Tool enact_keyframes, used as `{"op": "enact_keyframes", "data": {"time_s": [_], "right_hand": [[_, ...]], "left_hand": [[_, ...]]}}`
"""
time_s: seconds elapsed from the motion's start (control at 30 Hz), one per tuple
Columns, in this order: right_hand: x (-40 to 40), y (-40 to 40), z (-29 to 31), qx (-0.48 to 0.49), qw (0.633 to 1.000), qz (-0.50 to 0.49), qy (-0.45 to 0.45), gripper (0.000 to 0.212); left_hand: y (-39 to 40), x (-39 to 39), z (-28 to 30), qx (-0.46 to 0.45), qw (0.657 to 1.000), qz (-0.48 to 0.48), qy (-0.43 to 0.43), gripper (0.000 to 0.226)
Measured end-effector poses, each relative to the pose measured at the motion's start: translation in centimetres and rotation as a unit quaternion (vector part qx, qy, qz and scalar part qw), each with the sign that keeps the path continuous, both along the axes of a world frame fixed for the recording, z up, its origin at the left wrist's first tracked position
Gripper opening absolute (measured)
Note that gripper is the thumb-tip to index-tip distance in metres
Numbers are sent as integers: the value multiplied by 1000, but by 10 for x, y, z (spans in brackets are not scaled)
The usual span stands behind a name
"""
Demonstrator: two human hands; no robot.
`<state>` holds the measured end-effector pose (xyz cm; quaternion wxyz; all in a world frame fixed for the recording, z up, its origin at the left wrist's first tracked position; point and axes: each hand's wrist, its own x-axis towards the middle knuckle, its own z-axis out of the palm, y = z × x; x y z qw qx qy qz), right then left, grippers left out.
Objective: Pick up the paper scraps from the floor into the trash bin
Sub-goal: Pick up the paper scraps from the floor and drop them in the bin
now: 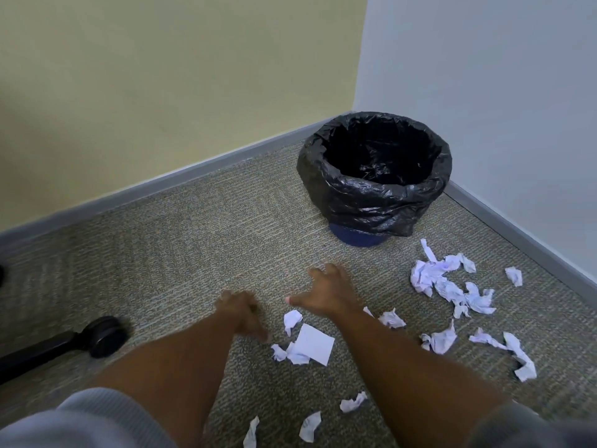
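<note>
A blue trash bin (355, 237) lined with a black bag (374, 195) stands in the room's corner, and its inside looks dark. Several white paper scraps lie on the carpet: a crumpled heap (442, 279) right of the bin, a flat square piece (315, 344) near my hands, and small bits (352, 403) close to me. My left hand (242, 310) hovers over the carpet, blurred, with its fingers curled downward. My right hand (326, 292) is spread open above the floor, holding nothing.
A yellow wall with a grey baseboard (181, 176) runs along the left, and a pale wall (484, 92) closes the right. A black chair leg with a caster (106, 336) lies at the left. Grey sleeves (80, 421) show at the bottom.
</note>
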<state>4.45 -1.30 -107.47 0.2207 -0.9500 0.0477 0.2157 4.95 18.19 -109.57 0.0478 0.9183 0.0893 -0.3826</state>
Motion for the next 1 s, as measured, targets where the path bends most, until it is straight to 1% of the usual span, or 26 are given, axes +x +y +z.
{"op": "enact_keyframes", "data": {"time_s": [0.03, 0.13, 0.2, 0.27, 0.33, 0.4, 0.47, 0.5, 0.57, 0.63, 0.73, 0.77, 0.87, 0.9, 0.93, 1.0], "right_hand": [[-2, 1, -4, -7, 1000, 3, 13, 98], [-7, 7, -18, -5, 998, 23, 56, 104], [-11, 11, -29, 3, 996, 58, 68, 105], [-15, 13, -38, -6, 993, 104, 50, 100], [-19, 13, -43, -28, 988, 151, -8, 84], [-22, 11, -46, -34, 980, 189, -58, 63], [-24, 7, -45, -19, 978, 193, -73, 44], [-24, 6, -44, -15, 979, 190, -73, 36], [-24, 3, -41, -27, 980, 186, -64, 24], [-23, -1, -40, -36, 982, 178, -56, 24], [-21, -8, -42, -28, 988, 149, -40, 25], [-21, -10, -43, -21, 990, 134, -33, 26], [-19, -16, -42, 21, 997, 66, -30, 27], [-18, -17, -41, 39, 998, 43, -33, 26], [-17, -18, -38, 58, 997, 19, -37, 26], [-15, -20, -31, 91, 994, -40, -49, 28]], "left_hand": [[1, -5, 0, -9, 1000, 14, -5, 106], [2, -15, -5, -36, 999, 7, -16, 107], [-2, -21, -9, -69, 997, -17, -25, 99], [-4, -26, -14, -109, 991, -59, -43, 91], [-8, -29, -16, -132, 983, -113, -60, 88], [-13, -31, -19, -132, 975, -171, -61, 98], [-21, -33, -20, -125, 969, -206, -58, 110], [-24, -34, -20, -124, 967, -214, -60, 110], [-32, -35, -20, -128, 963, -225, -70, 95], [-39, -36, -21, -140, 957, -241, -75, 81], [-43, -32, -23, -168, 954, -239, -67, 53], [-44, -30, -26, -176, 954, -231, -66, 47], [-43, -24, -33, -205, 955, -202, -71, 44], [-42, -22, -32, -208, 957, -191, -68, 39], [-40, -20, -31, -210, 960, -173, -67, 31], [-39, -15, -26, -241, 961, -107, -82, 10]]}}
